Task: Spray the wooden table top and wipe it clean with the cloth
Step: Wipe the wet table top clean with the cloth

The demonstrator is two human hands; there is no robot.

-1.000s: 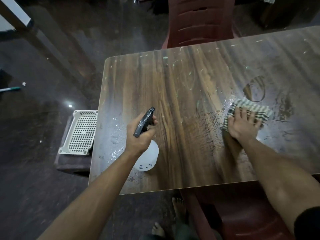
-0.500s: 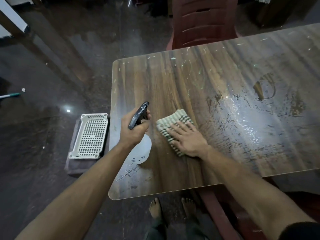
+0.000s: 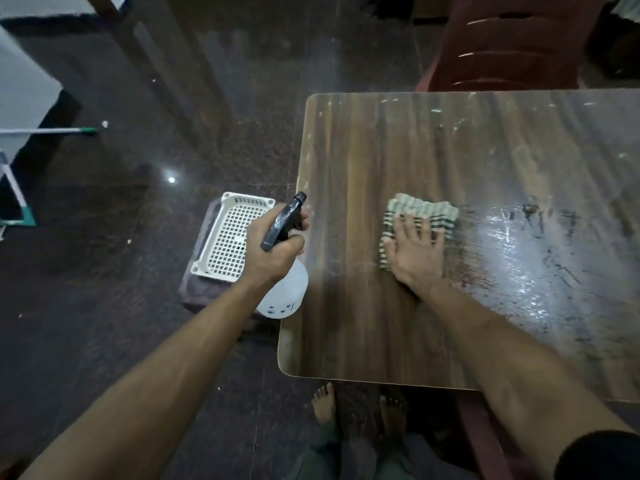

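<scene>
Two hands were occupied: the soft, limp cloth (image 3: 420, 213) was pressed flat under the right hand (image 3: 415, 252), fingers straight; the light-looking bottle (image 3: 285, 292) was gripped at its neck by the left hand (image 3: 273, 249).

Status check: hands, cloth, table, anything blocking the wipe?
Left hand grips spray bottle off the table's left edge. Right hand flat on cloth. Table top wet at right. Nothing blocking.

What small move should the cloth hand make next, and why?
Probably sweep the cloth rightward: the right hand presses it flat on drier wood, while the table top to its right glistens wet and streaked.
</scene>
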